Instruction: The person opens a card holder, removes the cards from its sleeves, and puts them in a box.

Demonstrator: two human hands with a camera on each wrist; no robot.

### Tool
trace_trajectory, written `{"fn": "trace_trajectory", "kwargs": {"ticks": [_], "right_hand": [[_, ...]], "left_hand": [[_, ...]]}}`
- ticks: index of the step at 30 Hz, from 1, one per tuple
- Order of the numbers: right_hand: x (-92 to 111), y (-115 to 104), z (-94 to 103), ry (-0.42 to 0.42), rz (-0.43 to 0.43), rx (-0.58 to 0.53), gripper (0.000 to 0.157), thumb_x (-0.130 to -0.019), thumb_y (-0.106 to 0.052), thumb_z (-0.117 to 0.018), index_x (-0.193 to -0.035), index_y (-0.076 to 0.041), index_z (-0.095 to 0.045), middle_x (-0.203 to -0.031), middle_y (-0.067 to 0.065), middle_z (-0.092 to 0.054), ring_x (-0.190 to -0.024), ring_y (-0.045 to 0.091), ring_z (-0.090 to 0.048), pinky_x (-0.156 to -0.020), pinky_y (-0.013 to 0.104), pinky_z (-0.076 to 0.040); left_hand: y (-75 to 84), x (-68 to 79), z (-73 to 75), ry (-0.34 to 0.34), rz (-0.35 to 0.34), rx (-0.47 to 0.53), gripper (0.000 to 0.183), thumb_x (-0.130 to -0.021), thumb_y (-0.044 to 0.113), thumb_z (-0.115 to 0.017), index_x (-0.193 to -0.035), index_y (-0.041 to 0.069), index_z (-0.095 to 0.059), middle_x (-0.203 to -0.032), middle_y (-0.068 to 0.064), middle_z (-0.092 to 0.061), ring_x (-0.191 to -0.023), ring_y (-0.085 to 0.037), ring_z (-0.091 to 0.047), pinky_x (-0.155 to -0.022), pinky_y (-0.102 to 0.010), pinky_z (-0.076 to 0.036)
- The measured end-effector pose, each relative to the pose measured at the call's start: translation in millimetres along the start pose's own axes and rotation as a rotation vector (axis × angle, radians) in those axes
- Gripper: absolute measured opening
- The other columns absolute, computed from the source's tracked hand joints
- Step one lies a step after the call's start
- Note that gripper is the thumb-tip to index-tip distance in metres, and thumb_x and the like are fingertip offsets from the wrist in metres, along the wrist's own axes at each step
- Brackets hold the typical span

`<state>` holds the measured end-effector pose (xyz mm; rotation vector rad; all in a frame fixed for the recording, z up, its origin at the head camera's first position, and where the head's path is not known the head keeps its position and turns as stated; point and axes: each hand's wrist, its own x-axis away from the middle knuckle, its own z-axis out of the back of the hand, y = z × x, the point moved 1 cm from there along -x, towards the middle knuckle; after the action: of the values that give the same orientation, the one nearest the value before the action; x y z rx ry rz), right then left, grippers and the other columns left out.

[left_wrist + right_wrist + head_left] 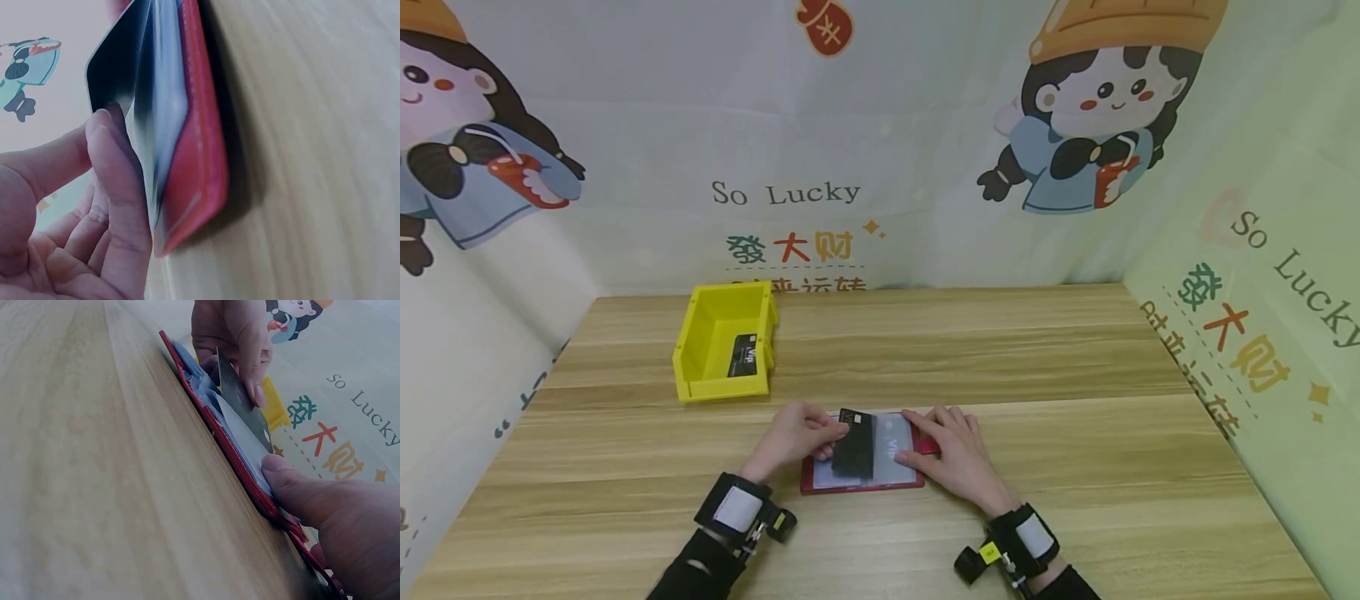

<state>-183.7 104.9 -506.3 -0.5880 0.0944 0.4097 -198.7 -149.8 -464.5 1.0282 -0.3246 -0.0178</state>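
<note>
A red card holder [861, 490] with clear plastic sleeves lies opened flat on the table in the head view. Between thumb and finger, my left hand [801, 433] pinches a black card [854, 450] over the sleeves. In the left wrist view that card [119, 69] stands tilted away from the sleeves [169, 94]. My right hand [951, 454] rests on the holder's right side, fingers spread. Its thumb presses the edge of a sleeve, as the right wrist view shows with the thumb [290, 481] on the pale sheet [240, 437].
A yellow bin [700, 358] stands at the back left, with a black VIP card [743, 356] leaning inside its right wall. Printed cloth [925, 242] hangs behind and at both sides of the wooden table [1075, 467].
</note>
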Motion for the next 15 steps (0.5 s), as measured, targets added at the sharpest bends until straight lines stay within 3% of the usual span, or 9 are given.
{"fn": "trace_trajectory", "kwargs": {"ticks": [7, 15], "right_hand": [[0.4, 0.8, -0.9, 0.005, 0.007, 0.003, 0.062, -0.084, -0.045, -0.078, -0.137, -0.018, -0.063, -0.089, -0.006, -0.049, -0.087, 0.013, -0.038, -0.083, 0.034, -0.024], [0.6, 0.4, -0.5, 0.004, 0.007, 0.002, 0.061, -0.085, -0.044, -0.078, -0.137, -0.017, -0.063, -0.089, -0.006, -0.049, -0.087, 0.013, -0.038, -0.083, 0.034, -0.024]], "left_hand": [[-5.1, 1.9, 12.5, 0.044, 0.05, 0.051, 0.016, -0.095, 0.013, -0.069, -0.097, -0.002, -0.074, -0.07, 0.0, -0.069, -0.061, -0.009, -0.059, -0.06, -0.022, -0.051], [-8.5, 3.5, 29.5, 0.059, -0.015, 0.124, 0.023, -0.096, 0.009, -0.066, -0.108, -0.009, -0.07, -0.083, -0.008, -0.075, -0.065, -0.008, -0.061, -0.062, -0.022, -0.053]]}}
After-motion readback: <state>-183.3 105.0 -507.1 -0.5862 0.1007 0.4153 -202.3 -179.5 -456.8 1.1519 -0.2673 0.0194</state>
